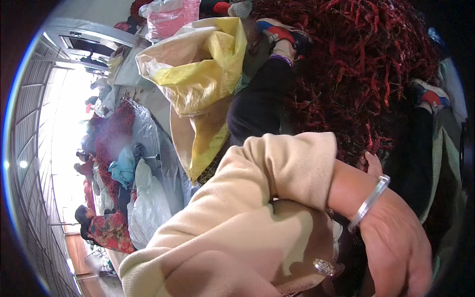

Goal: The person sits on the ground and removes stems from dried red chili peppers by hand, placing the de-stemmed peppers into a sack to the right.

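My left hand (399,245), with a silver-coloured bangle at the wrist, is bent down at the lower right; its fingers are hidden or cut off by the lower edge. I cannot tell what it holds. Behind that wrist, part of my right hand (373,165) shows at the edge of a large heap of dried red chillies (345,63). Its fingertips are close to the chillies, but whether they grip one is unclear. My beige left sleeve (237,208) covers the lower middle. My dark-clothed legs (259,96) spread around the near side of the heap.
A yellow and white woven sack (200,78) stands open left of my leg. Farther left are a silvery plastic sheet (146,126), a pale sack (146,200), another chilli heap (115,137), and a person in a floral top (109,230). Other people sit beyond.
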`<state>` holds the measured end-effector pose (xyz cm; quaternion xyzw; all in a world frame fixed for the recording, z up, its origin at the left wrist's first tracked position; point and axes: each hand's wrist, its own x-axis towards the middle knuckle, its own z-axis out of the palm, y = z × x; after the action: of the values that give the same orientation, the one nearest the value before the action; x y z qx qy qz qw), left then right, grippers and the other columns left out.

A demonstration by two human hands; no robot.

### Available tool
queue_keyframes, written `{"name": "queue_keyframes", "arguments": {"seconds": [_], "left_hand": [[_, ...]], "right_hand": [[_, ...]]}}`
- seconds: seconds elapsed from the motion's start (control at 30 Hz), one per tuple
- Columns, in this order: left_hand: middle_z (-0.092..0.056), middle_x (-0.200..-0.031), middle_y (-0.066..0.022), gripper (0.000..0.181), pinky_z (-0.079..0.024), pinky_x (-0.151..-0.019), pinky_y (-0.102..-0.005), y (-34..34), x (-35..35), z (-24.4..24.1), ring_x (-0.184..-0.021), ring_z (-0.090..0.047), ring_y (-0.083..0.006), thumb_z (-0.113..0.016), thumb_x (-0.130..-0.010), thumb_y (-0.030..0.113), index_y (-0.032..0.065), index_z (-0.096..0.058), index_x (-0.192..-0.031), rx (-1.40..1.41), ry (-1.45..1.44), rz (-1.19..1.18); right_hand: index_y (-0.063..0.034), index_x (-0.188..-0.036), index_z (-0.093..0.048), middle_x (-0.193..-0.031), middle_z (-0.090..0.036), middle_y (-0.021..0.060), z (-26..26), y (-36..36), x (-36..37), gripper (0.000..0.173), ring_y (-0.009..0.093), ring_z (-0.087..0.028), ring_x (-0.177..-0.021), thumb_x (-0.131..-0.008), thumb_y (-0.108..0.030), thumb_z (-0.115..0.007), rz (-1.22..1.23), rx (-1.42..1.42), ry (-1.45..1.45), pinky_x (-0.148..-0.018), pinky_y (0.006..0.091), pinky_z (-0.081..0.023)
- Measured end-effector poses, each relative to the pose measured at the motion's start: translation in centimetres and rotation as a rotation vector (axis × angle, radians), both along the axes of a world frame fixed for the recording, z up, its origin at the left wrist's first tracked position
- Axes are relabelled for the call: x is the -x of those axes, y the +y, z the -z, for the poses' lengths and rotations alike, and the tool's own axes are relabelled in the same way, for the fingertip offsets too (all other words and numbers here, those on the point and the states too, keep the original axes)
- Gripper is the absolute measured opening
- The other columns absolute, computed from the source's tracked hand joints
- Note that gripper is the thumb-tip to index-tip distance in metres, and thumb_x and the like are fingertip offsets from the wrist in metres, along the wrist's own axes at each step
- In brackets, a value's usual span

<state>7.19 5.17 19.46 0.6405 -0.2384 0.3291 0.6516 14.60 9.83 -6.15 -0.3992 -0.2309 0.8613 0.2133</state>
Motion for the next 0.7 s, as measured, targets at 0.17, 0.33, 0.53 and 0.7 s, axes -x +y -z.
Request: {"name": "queue_keyframes", "arguments": {"seconds": [0.17,0.33,0.53,0.7], "left_hand": [[-0.056,-0.088,-0.0134,0.027,-0.04,-0.068,-0.0299,-0.9,-2.3,-0.1,-0.081,-0.052,-0.0216,-0.045,-0.075,0.023,0.0051,-0.054,-0.093,-0.138,0.016,-0.083],[-0.056,-0.085,-0.0136,0.027,-0.041,-0.066,-0.0301,-1.0,-2.9,2.2,-0.077,-0.053,-0.0228,-0.045,-0.075,0.023,0.004,-0.055,-0.09,-0.239,0.037,-0.172],[-0.055,-0.077,-0.008,0.016,-0.041,-0.065,-0.0303,1.8,7.9,10.0,-0.074,-0.051,-0.0241,-0.05,-0.069,0.008,0.0051,-0.055,-0.083,-0.575,1.164,-1.431],[-0.054,-0.076,-0.0098,0.016,-0.041,-0.064,-0.0312,1.3,13.4,19.3,-0.072,-0.05,-0.0252,-0.051,-0.068,0.011,0.005,-0.055,-0.082,-0.519,1.436,-1.628]], "right_hand": [[-0.011,-0.074,-0.047,-0.06,-0.046,-0.0023,-0.7,-0.8,1.5,0.004,0.007,-0.042,-0.052,-0.072,-0.011,-0.051,0.025,-0.012,-0.028,-0.046,0.0197,-0.035],[-0.0067,-0.091,-0.047,-0.07,-0.049,-0.0003,-0.6,0.3,0.2,0.017,0.009,-0.045,-0.06,-0.075,-0.012,-0.046,0.078,-0.095,-0.055,-0.053,0.0217,-0.038],[-0.0037,-0.095,-0.045,-0.078,-0.054,0.0072,-0.2,2.3,-0.6,0.022,0.014,-0.047,-0.06,-0.073,-0.01,-0.047,0.245,-0.153,0.075,-0.057,0.0266,-0.04],[-0.0041,-0.073,-0.046,-0.065,-0.052,0.0046,-2.2,2.7,-0.4,0.007,0.012,-0.043,-0.052,-0.068,-0.005,-0.051,0.282,-0.146,0.075,-0.049,0.0259,-0.035]]}}
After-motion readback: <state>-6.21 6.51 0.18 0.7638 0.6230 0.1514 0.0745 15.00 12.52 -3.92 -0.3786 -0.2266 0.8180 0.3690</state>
